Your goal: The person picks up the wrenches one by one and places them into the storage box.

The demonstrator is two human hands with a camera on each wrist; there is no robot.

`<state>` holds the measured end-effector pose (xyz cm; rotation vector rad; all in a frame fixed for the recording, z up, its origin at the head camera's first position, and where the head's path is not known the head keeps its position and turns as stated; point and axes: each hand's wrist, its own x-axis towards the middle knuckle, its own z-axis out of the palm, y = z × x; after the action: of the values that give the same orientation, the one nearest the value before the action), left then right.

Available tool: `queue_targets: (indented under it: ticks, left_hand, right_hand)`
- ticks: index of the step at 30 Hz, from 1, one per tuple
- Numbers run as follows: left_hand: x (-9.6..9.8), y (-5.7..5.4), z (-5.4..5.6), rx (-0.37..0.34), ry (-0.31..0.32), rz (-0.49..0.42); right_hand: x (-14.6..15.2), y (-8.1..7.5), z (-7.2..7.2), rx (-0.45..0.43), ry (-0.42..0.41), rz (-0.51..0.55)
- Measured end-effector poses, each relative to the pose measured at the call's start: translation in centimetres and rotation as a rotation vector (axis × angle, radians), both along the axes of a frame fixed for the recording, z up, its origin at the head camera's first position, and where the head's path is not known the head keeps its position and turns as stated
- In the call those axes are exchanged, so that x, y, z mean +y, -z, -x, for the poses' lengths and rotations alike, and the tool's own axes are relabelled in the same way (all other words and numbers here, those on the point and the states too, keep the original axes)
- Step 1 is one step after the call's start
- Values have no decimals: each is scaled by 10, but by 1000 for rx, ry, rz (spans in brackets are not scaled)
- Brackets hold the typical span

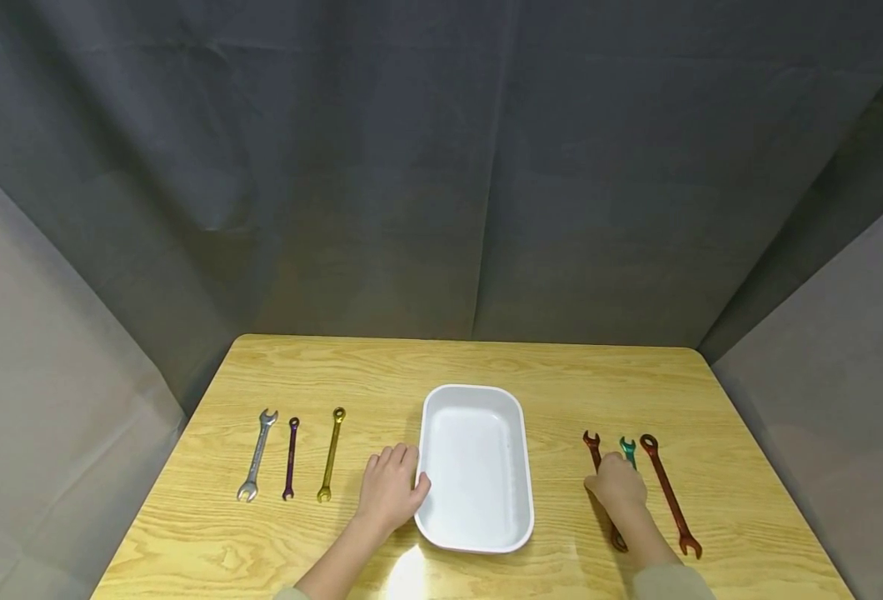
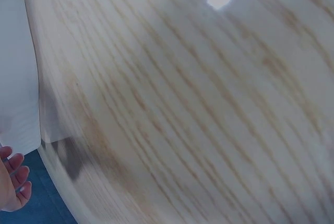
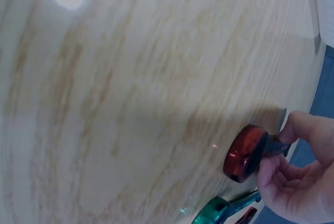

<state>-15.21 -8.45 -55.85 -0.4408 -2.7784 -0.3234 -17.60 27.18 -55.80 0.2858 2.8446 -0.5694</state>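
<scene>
My left hand [image 1: 392,487] is at the left wall of a white rectangular tray [image 1: 474,546], its thumb over the rim and the other fingers outside. In the left wrist view those fingers [image 2: 20,176] curl beside the tray's end. With my right hand [image 1: 618,486] I pinch the shaft of a red-brown combination wrench [image 1: 592,443] between thumb and fingers. Its shiny ring end [image 3: 245,153] faces the right wrist camera. A green wrench [image 1: 628,448], partly hidden by that hand, lies just to its right. Further right is a longer red-brown combination wrench [image 1: 669,493].
On the left of the wooden table [image 1: 561,375] lie a silver open-end wrench [image 1: 258,456], a short purple combination wrench [image 1: 291,458] and a yellow-gold combination wrench [image 1: 331,454]. Dark grey cloth [image 1: 381,208] hangs behind the table.
</scene>
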Motion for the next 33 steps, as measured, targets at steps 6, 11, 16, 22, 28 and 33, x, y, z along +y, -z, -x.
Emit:
queue_targets:
  ticks: [6,11,16,22,28,33]
  left_hand:
    - [0,-1,0,-7,-2,-1]
    - [1,-2,-1,-14,-3,2]
    - [1,-3,0,-17,-6,8]
    - [1,-3,0,-11,-5,13]
    - [1,-1,0,-8,-6,9]
    - [2,-1,0,-5,-7,2]
  right_hand:
    - [1,-2,0,-3,-4,-14]
    - [1,-3,1,-4,1,-24]
    - [1,-5,0,4,16,-9]
    - [-2,-9,-1,19,18,11]
    - [-6,-12,-2,45,14,31]
    - [-9,-15,-2,66,9,52]
